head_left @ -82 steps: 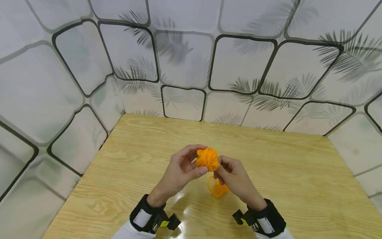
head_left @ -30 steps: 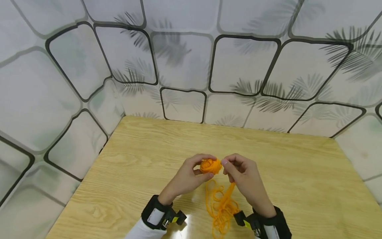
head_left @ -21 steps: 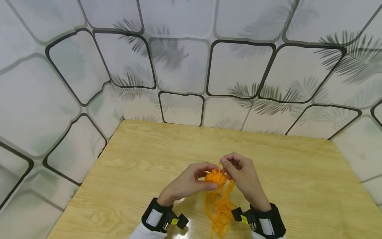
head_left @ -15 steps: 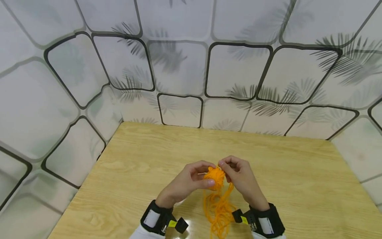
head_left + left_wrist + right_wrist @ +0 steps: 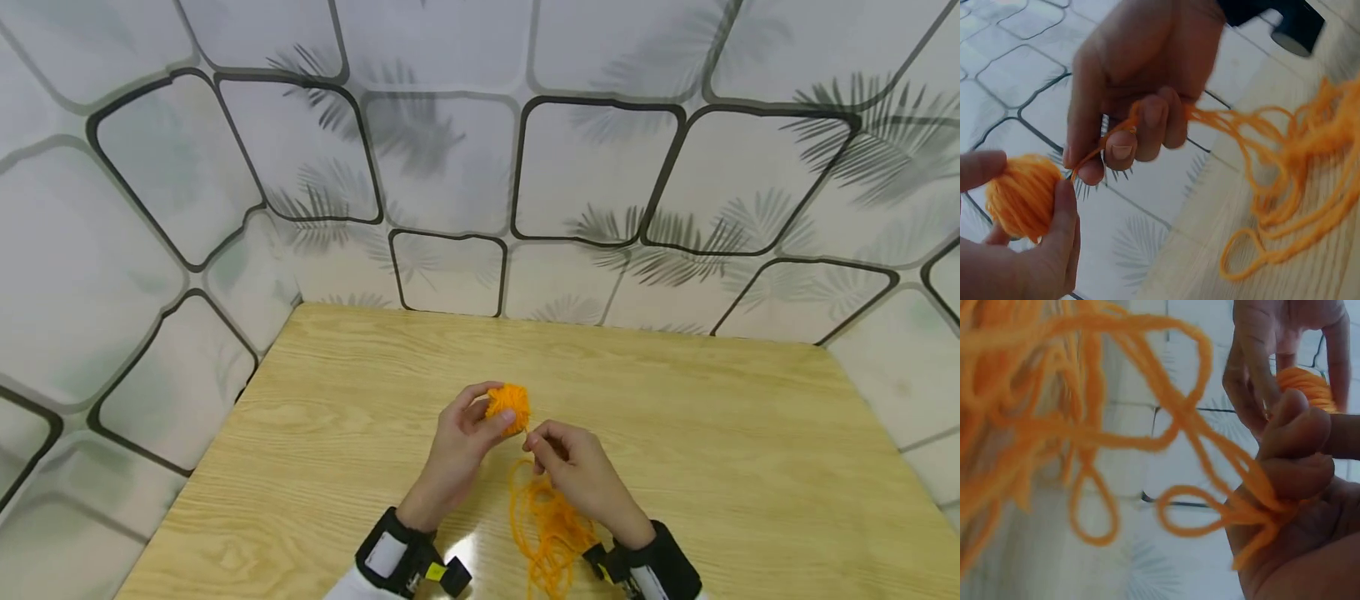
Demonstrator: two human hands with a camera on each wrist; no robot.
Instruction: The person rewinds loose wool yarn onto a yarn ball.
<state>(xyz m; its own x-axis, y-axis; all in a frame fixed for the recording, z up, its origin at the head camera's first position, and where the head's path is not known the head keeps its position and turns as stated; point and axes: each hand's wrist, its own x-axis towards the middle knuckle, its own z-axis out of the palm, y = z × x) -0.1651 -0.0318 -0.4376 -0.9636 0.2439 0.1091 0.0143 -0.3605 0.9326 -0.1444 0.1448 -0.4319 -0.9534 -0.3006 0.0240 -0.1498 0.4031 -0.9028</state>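
Observation:
My left hand (image 5: 463, 442) holds a small orange ball of yarn (image 5: 510, 407) between thumb and fingers, raised over the table. My right hand (image 5: 576, 467), lower and to the right, pinches the strand that runs from the ball. In the left wrist view this strand (image 5: 1099, 149) passes across the right hand's fingers, and more yarn comes out behind the curled ones. A loose tangle of orange yarn (image 5: 551, 525) hangs below the right hand towards the table. Up close in the right wrist view, loops of yarn (image 5: 1182, 419) trail from the right palm.
The light wood table (image 5: 360, 392) extends around both hands. Behind it and to the left stand walls covered with a stone-outline and leaf pattern (image 5: 450, 167). Each wrist wears a black strap with a small camera, the left one (image 5: 401, 550) near the table's front.
The left hand has moved up and left with the ball, turning it. The right hand has gone down from the ball's top to below its right side. Earlier, less loose yarn showed beneath the hands.

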